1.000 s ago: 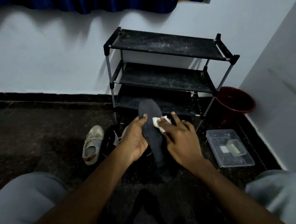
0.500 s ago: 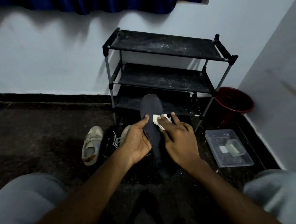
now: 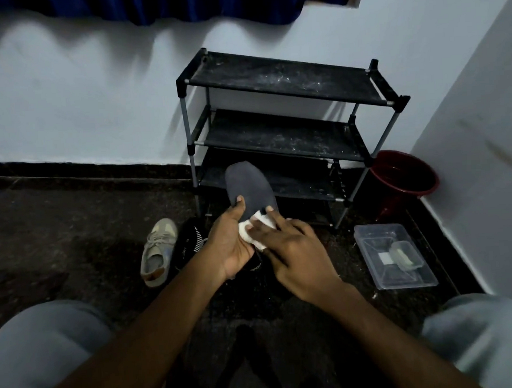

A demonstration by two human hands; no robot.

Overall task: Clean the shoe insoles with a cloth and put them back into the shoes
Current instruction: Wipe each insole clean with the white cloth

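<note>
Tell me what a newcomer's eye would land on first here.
At centre, the left hand grips a dark insole while the right hand presses a white cloth onto it. Behind them a dusty black rack stands against the wall, with a red bucket at its right. A beige shoe lies on the floor left of the hands.

Matt dark fabric insole (image 3: pixel 250 186); soft white cloth (image 3: pixel 255 230); clear glossy plastic tray (image 3: pixel 399 278); dusty matt shelves on a metal-tube rack (image 3: pixel 284 81); speckled stone floor (image 3: pixel 71 235).
</note>
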